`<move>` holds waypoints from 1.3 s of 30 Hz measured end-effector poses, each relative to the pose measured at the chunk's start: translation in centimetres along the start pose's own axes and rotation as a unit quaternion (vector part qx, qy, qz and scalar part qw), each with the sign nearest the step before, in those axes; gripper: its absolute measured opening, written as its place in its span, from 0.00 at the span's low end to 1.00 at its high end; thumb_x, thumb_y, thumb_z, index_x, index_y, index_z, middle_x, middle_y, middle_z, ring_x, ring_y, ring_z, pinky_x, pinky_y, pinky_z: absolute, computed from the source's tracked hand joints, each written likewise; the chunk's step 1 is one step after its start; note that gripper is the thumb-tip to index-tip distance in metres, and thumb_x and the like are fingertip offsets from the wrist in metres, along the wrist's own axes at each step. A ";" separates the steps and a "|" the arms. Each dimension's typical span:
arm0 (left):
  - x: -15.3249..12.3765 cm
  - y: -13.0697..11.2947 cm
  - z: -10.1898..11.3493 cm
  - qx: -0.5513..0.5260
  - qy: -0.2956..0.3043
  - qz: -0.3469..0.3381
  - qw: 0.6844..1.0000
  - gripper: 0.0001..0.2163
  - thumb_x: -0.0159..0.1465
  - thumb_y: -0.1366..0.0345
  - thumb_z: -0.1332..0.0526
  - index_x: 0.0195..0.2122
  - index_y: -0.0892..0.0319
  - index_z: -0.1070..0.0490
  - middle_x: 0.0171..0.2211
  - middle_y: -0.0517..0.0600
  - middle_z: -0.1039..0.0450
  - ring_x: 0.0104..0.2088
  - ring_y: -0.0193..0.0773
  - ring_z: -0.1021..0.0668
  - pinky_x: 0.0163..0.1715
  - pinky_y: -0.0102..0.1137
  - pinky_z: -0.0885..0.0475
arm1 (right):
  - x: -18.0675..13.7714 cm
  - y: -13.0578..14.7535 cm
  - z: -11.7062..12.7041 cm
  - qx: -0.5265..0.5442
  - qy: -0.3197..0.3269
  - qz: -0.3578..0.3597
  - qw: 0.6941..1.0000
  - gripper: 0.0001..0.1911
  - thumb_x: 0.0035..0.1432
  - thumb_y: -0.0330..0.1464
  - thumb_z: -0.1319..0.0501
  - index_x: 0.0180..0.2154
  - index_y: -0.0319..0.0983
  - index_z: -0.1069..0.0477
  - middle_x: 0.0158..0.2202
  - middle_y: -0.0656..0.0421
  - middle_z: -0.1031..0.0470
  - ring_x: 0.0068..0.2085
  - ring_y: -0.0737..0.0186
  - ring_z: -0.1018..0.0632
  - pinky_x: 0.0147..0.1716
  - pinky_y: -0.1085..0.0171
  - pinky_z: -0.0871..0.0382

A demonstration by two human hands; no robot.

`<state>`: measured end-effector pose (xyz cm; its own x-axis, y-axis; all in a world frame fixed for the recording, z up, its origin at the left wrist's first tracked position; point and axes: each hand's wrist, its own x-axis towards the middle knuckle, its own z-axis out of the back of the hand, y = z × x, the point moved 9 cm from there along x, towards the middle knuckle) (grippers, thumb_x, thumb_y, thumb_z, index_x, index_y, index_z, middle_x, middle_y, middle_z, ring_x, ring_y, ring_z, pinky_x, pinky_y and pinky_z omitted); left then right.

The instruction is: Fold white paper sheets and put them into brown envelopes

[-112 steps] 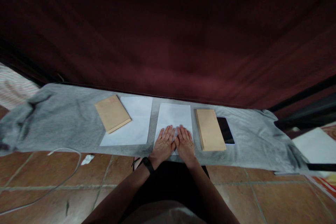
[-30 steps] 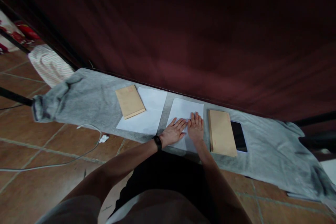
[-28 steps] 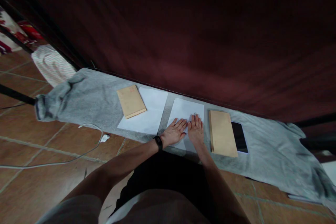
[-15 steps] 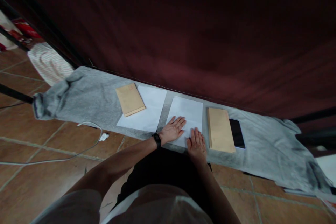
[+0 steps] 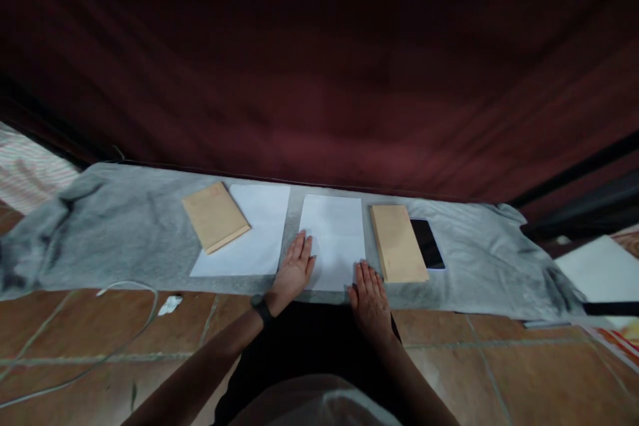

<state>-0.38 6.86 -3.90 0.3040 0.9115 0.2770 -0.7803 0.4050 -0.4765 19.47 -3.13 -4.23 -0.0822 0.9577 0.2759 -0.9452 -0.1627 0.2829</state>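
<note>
A white sheet of paper (image 5: 333,233) lies flat on the grey cloth in front of me. My left hand (image 5: 295,269) rests at its left edge, fingers stretched out. At the sheet's lower right corner my right hand (image 5: 369,299) lies flat, fingers extended. Neither hand holds anything. To the left are more white paper (image 5: 267,226) and, overlapping it, a brown envelope (image 5: 215,216). On the right a stack of brown envelopes (image 5: 399,243) partly covers a dark-screened tablet or phone (image 5: 428,245).
A grey cloth (image 5: 124,226) covers the long, low surface. Behind it hangs a dark red curtain (image 5: 319,113). On the tiled floor lie a white cable (image 5: 144,329) and a crumpled white scrap (image 5: 170,305). A white panel (image 5: 602,273) is at the right.
My left hand has slid from the middle of the sheet to its left edge. My right hand stays by the lower right corner. The view has turned slightly.
</note>
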 end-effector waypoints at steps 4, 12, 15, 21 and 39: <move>2.2 4.4 0.0 -0.212 -0.052 0.228 0.949 0.24 0.63 0.62 0.40 0.60 0.60 0.32 0.68 0.61 0.41 0.64 0.52 0.31 0.61 0.44 0.33 | 0.1 0.0 0.0 -0.002 -0.004 -0.010 1.000 0.31 0.73 0.40 0.51 0.72 0.37 0.51 0.71 0.47 0.44 0.68 0.45 0.37 0.66 0.45 0.43; 6.6 6.9 1.5 -0.380 -0.089 0.353 0.850 0.16 0.48 0.59 0.33 0.38 0.58 0.29 0.25 0.44 0.28 0.27 0.38 0.24 0.28 0.31 0.29 | 0.0 0.0 0.0 -0.011 -0.022 -0.002 1.000 0.31 0.73 0.40 0.50 0.71 0.37 0.50 0.70 0.47 0.41 0.68 0.47 0.36 0.66 0.46 0.42; 6.6 6.4 1.9 -0.422 -0.077 0.362 0.828 0.16 0.44 0.58 0.31 0.31 0.59 0.29 0.20 0.43 0.30 0.21 0.34 0.28 0.22 0.28 0.35 | 0.0 -0.1 -0.1 -0.002 -0.036 0.001 0.999 0.31 0.72 0.40 0.49 0.71 0.37 0.48 0.69 0.47 0.41 0.68 0.47 0.36 0.66 0.46 0.41; 6.7 4.5 3.8 -0.478 -0.044 0.352 0.804 0.18 0.38 0.58 0.27 0.27 0.60 0.28 0.22 0.46 0.25 0.22 0.36 0.26 0.23 0.29 0.34 | 1.9 -1.9 -0.1 0.129 -0.057 -0.039 0.989 0.30 0.72 0.39 0.51 0.70 0.37 0.47 0.68 0.45 0.39 0.68 0.47 0.35 0.63 0.45 0.34; 10.9 -0.9 15.0 -0.520 0.028 0.217 0.826 0.16 0.47 0.54 0.26 0.31 0.57 0.26 0.26 0.46 0.24 0.25 0.34 0.25 0.26 0.27 0.32 | 17.3 -2.6 5.8 0.698 0.010 -0.146 0.701 0.21 0.52 0.44 0.31 0.43 0.38 0.23 0.42 0.52 0.17 0.40 0.52 0.17 0.42 0.55 0.22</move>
<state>-4.60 15.36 12.07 0.1672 0.9769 -0.1334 0.0591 -0.1450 -0.9877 22.32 12.46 5.09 0.0329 0.9994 0.0094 0.3072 -0.0190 0.9515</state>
